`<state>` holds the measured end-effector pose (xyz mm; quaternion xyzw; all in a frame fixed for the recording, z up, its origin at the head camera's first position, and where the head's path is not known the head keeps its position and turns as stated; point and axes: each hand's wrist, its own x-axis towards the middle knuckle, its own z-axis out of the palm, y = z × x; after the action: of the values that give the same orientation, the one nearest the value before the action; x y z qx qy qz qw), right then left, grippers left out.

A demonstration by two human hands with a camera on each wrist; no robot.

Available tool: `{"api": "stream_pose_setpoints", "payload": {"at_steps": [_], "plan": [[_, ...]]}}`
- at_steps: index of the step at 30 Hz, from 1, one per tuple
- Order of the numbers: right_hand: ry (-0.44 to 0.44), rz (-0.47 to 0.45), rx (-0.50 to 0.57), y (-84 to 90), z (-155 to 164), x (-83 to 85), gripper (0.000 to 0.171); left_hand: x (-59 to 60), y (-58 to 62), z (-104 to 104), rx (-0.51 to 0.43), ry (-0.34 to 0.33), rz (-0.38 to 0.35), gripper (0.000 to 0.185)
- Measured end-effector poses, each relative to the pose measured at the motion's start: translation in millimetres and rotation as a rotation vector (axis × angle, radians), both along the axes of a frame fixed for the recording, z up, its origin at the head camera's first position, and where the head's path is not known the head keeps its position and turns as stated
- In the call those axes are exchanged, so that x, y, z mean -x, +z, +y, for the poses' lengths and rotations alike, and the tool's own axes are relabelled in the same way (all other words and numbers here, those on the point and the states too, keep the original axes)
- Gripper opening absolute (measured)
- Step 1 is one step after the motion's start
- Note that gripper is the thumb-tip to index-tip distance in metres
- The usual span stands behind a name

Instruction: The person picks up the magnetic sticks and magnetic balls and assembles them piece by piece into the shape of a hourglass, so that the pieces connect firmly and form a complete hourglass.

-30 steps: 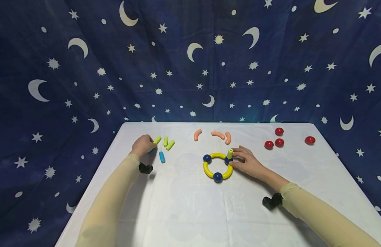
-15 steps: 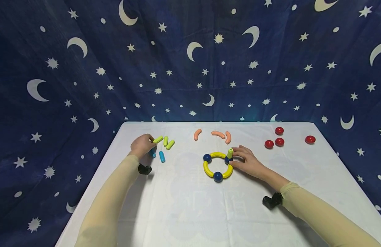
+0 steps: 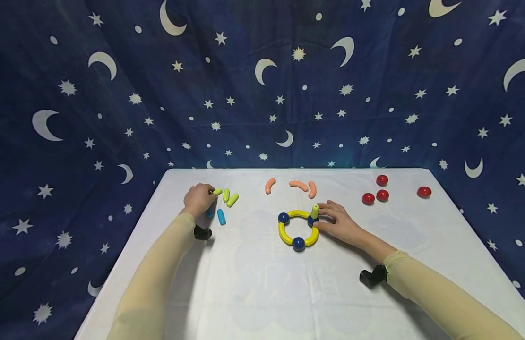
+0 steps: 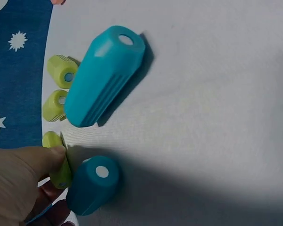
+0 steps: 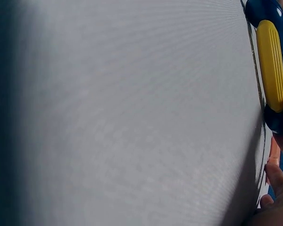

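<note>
Near the tabletop's far left corner, the left hand [image 3: 197,200] pinches a green peg [image 3: 217,191] beside two blue pegs [image 4: 105,75], while toward the middle the right hand [image 3: 340,223] grips an upright green peg [image 3: 315,211] standing on the yellow-and-blue ring [image 3: 298,229] on the white tabletop [image 3: 262,293].

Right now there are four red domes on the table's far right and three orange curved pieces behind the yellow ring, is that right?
Almost. The red domes number four, but the ring is not all yellow: three yellow curved pieces are joined by dark blue balls. The head view shows this, with three orange curved pieces behind it.
</note>
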<state>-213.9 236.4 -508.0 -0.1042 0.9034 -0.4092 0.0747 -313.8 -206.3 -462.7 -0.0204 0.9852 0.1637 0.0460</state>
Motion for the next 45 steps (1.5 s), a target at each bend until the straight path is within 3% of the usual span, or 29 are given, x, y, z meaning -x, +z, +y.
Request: {"api": "stream_pose_setpoints", "payload": {"at_steps": [4,8,14,19,28,33,37,45], "plan": [[0.003,0.001,0.002,0.4,1.4,0.9,0.050,0.3,3.5,-2.1,-0.087,0.014,0.024,0.040],[0.004,0.002,0.005,2.9,3.4,0.5,0.050,-0.7,9.7,2.0,-0.251,-0.016,0.067,0.043],[-0.006,-0.013,-0.003,2.0,4.3,-0.5,0.052,-6.2,15.5,25.0,-0.502,-0.143,0.072,0.041],[-0.002,-0.010,0.006,-1.8,4.6,-0.7,0.051,-16.5,15.9,52.6,-0.621,-0.245,0.035,0.036],[0.007,-0.005,0.031,-1.6,4.6,-0.8,0.048,-39.4,18.1,98.4,-0.673,-0.451,-0.011,0.025],[0.006,-0.007,0.024,-0.4,2.7,0.8,0.049,-48.0,13.3,117.2,-0.672,-0.539,-0.039,0.024],[0.004,-0.011,0.027,-0.7,1.7,0.7,0.048,-51.0,8.2,126.4,-0.646,-0.581,-0.055,0.024],[0.005,0.007,0.016,-1.0,0.4,-0.1,0.049,-55.5,5.7,134.5,-0.652,-0.579,-0.083,0.024]]}}
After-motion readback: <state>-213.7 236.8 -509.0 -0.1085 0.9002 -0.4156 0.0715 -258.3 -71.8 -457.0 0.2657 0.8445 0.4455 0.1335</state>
